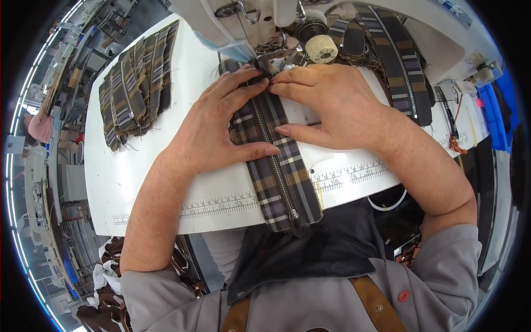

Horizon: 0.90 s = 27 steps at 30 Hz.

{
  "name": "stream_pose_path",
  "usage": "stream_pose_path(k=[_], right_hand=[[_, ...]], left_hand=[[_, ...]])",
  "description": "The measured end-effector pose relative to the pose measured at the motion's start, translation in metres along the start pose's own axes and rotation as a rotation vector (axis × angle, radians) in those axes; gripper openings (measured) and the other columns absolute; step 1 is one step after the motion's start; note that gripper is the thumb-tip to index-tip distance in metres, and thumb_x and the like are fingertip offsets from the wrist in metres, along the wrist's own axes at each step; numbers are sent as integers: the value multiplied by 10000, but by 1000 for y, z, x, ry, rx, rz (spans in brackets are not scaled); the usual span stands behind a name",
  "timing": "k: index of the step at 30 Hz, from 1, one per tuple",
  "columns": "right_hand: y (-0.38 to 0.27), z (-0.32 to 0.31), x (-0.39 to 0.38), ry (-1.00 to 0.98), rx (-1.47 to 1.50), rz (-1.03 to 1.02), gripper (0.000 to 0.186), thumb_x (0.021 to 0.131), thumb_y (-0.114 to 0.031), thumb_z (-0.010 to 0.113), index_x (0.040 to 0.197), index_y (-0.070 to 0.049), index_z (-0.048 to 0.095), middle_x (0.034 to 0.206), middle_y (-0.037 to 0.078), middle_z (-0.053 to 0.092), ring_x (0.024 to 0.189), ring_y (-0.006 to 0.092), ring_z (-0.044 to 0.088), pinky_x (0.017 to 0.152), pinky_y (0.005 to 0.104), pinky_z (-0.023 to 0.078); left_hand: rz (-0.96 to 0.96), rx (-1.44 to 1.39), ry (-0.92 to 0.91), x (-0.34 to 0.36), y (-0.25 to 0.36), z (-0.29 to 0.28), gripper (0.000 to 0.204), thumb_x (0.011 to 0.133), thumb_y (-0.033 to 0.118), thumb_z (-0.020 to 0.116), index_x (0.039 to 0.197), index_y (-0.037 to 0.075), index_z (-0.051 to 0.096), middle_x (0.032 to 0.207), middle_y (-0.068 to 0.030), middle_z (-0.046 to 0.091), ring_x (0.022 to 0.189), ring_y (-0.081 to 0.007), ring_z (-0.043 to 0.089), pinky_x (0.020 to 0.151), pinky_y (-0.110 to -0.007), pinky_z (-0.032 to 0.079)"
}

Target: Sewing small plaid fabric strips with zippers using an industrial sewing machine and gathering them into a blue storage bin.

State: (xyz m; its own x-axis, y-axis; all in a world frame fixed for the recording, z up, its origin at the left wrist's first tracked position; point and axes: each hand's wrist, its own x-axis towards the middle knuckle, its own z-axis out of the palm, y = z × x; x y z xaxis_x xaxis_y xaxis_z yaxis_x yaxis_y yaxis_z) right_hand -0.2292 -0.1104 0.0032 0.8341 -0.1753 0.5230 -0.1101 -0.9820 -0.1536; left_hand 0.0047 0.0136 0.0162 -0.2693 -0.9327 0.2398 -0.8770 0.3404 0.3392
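Fabric strip [293, 169] in dark plaid, a metal zipper [284, 185] along its middle, lies from the front of the sewing machine [285, 14] toward you, across the bench [133, 185]. Your left hand [207, 122] rests on it in front of the machine, fingertips near the needle area, thumb lying over the zipper; that grip is spread, not closed. Your right hand [337, 105] is also before the machine, fingertips near the needle area and thumb apart by the strip's edge, its grip likewise unclosed. Left of the machine sits a plaid pile [135, 91]; right of its dial [322, 50] lie more zippered pieces [406, 77].
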Motion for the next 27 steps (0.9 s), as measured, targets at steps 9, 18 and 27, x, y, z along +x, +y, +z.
stream_pose_path(k=[9,18,27], right_hand=[[-2,-3,0,-8,3,-1,504,863,-417,787,1166,-15,761,1176,96,747,1039,296,737,836,432,599],[-2,-3,1,-14,7,2,499,867,-410,778,1170,-14,760,1185,100,745,1052,297,733,836,436,600],[-2,-5,1,-46,-9,9,536,876,-435,769,1190,-1,750,1212,116,736,1069,309,729,849,440,595]], left_hand=[[28,-44,38,-2,-4,2,916,688,437,973,1454,61,638,1557,-167,558,1450,-395,530,1202,-513,448],[-21,-142,55,-1,-3,2,750,757,335,940,1394,35,682,1511,-174,607,1460,-384,529,1203,-489,451],[-60,-147,57,1,2,1,623,794,230,914,1354,43,711,1492,-146,633,1445,-338,554,1195,-464,470]])
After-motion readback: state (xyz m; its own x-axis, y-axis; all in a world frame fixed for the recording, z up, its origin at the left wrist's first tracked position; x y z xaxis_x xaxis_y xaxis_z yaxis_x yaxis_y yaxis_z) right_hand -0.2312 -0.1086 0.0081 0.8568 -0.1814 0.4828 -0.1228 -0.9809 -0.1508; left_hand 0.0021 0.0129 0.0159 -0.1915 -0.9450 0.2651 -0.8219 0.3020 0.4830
